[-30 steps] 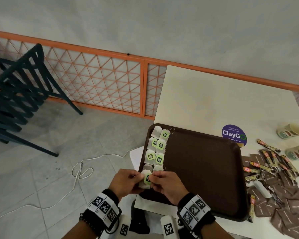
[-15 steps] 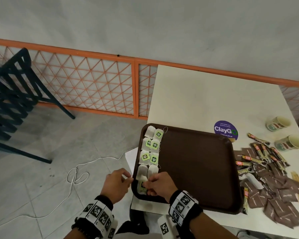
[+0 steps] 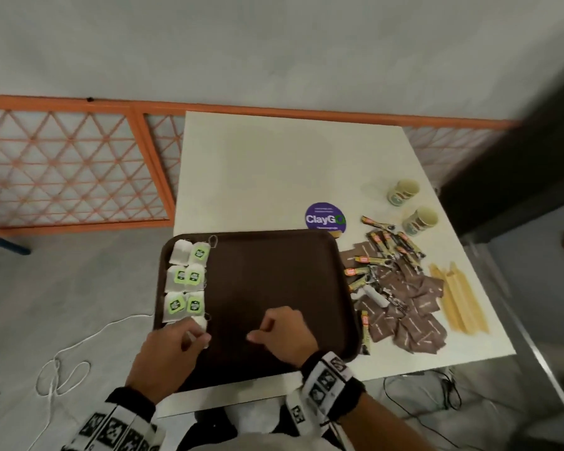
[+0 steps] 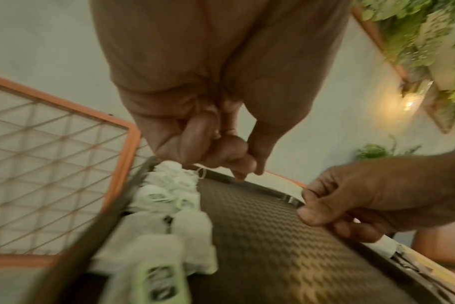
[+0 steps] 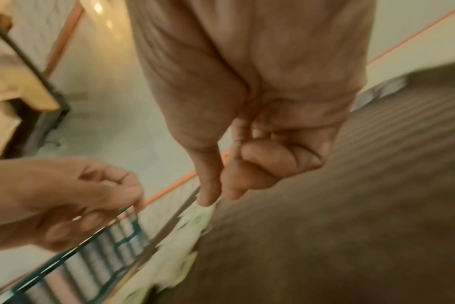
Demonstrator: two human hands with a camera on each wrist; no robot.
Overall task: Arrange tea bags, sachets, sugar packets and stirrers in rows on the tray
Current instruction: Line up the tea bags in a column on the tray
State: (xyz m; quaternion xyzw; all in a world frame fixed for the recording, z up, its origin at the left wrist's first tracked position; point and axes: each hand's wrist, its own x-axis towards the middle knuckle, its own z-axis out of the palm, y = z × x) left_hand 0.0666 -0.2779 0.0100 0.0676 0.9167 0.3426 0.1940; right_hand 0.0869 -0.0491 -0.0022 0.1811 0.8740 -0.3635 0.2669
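Tea bags (image 3: 185, 281) lie in 2 rows along the tray (image 3: 274, 275) left edge. Left hand (image 3: 168, 356) touches the nearest bag, whether pinching it cannot be told. Right hand (image 3: 285, 333) loosely curled, empty. Bags judged light, soft, tearable: take by paper tag.

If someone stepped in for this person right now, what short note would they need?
Left hand: fingers down on the nearest tea bag at the tray's near left corner; whether it pinches the bag cannot be told.
Right hand: loosely curled over the bare middle of the brown tray, holding nothing.
Done: tea bags lie two abreast along the tray's left edge.
Left: brown sachets, stick packets and wooden stirrers all lie in piles on the white table right of the tray. Two paper cups stand behind them.
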